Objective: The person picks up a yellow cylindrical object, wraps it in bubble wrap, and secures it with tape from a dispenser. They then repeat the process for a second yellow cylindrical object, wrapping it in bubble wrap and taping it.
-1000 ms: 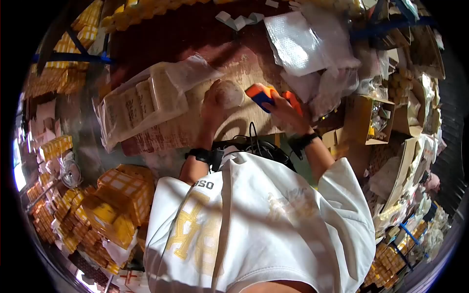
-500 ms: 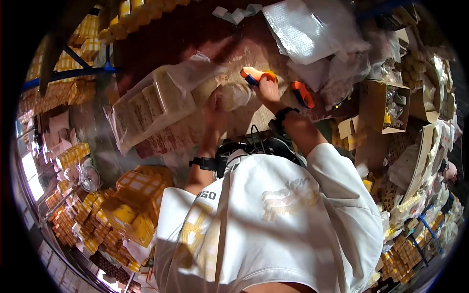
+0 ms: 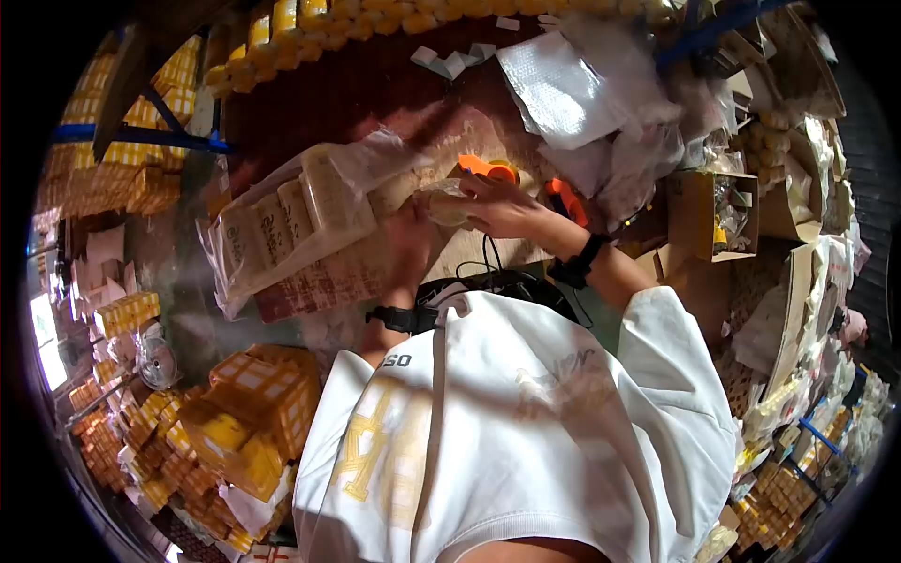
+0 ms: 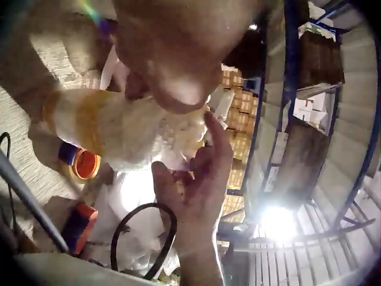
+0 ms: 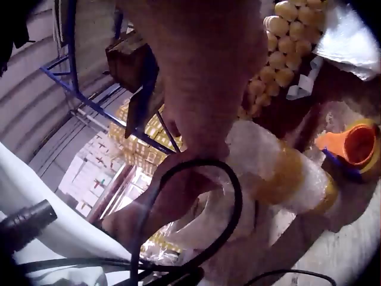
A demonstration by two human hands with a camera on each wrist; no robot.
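Note:
A wrapped bundle [image 3: 445,208], pale and bubbly with yellow tape bands in the left wrist view [image 4: 122,128], is held above the wooden table between both hands. The left hand [image 3: 409,230] grips it, its thumb lying over the wrap in the left wrist view [image 4: 178,53]. Finger and thumb of the right hand [image 3: 507,208] pinch the same untaped end [image 4: 196,185]. In the right wrist view the right hand [image 5: 202,77] hides part of that end. An orange and blue tape dispenser [image 3: 486,168] stands just beyond the bundle; another [image 3: 566,202] lies to the right.
Plastic-bagged packs [image 3: 282,225] lie on the left of the table. Bubble wrap sheets [image 3: 558,89] and an open carton [image 3: 713,216] are at the right. Yellow rolls [image 3: 347,23] line the far edge. A black cable [image 5: 238,196] loops near the hands.
The right hand has let go of the near dispenser, which it held over the bundle, and has come left onto the bundle's end. Earlier it set down or released the other dispenser at the right.

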